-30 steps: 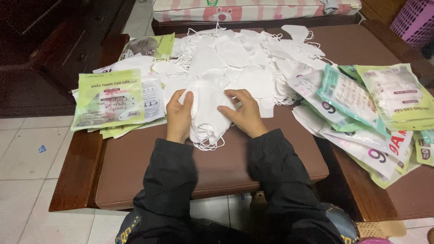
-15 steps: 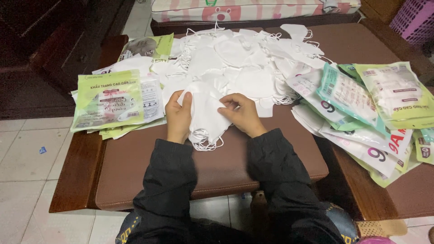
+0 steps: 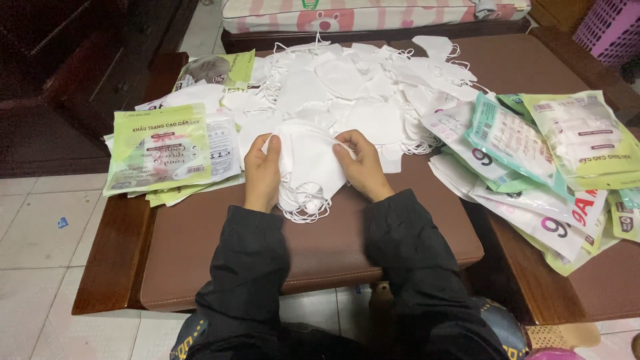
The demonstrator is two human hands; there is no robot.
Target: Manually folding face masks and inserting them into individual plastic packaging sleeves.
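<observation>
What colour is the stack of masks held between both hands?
White, seen in the head view: the stack of masks.

This looks like a home used for piecework packing: a dark wooden bench with brown cushions (image 3: 200, 260) stands on a pale tiled floor (image 3: 40, 247), a cartoon-print mattress (image 3: 373, 13) lies along its far edge, and a pink plastic basket (image 3: 617, 30) sits at the far right corner.
</observation>
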